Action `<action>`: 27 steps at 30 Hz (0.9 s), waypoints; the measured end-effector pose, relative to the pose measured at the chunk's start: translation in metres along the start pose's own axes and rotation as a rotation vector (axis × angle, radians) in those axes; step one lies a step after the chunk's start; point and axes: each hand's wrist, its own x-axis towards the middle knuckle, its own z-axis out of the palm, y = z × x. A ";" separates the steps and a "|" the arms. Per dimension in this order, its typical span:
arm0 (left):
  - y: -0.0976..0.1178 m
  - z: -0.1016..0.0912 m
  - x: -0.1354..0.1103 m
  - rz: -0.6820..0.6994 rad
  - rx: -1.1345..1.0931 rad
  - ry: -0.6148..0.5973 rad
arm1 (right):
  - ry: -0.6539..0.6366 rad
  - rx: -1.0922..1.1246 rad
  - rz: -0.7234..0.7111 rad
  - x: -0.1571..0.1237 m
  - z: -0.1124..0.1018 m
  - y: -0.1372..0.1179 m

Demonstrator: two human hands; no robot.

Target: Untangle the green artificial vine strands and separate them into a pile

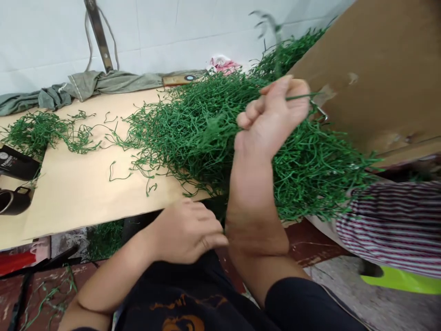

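A big heap of thin green plastic stems covers the right half of a cardboard-topped table. My right hand is raised over the heap, fingers pinched shut on a green stem that sticks out to the right; a blurred sprig shows above it. My left hand is low at the table's front edge, fingers curled closed; what it holds is hidden.
A smaller pile of stems lies at the far left, near a dark mug and a black box. A tilted cardboard sheet stands at right. A person's striped sleeve reaches in below it. Grey cloth lies along the wall.
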 end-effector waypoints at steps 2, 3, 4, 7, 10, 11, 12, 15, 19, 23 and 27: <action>-0.008 -0.008 0.001 -0.147 0.017 0.052 | 0.160 0.083 -0.075 0.006 -0.005 -0.002; -0.016 -0.013 0.002 -0.275 0.040 0.108 | 0.163 0.090 -0.101 0.007 -0.007 -0.002; -0.026 -0.018 0.003 -0.430 0.086 0.175 | 0.117 0.072 -0.122 0.006 -0.008 -0.003; -0.055 -0.030 0.006 -0.759 0.278 0.254 | -0.011 -0.012 -0.187 0.000 -0.010 -0.002; -0.066 -0.036 0.006 -0.826 0.357 0.279 | -0.048 -0.006 -0.230 -0.006 -0.009 0.001; -0.064 -0.036 0.006 -0.820 0.345 0.298 | -0.046 0.008 -0.234 -0.008 -0.007 0.002; -0.061 -0.035 0.006 -0.805 0.314 0.315 | -0.038 0.021 -0.235 -0.011 -0.005 0.003; -0.047 -0.027 0.012 -0.699 0.197 0.337 | 0.000 0.057 -0.215 -0.021 0.006 0.001; -0.043 -0.013 0.024 -0.574 0.121 0.362 | -0.030 0.071 -0.118 -0.036 0.016 -0.005; -0.058 -0.010 0.022 -0.643 -0.058 0.521 | -0.188 -0.019 -0.088 -0.045 0.014 -0.005; -0.067 -0.018 0.011 -0.626 -0.240 0.599 | -0.596 -0.156 -0.030 -0.050 0.003 0.006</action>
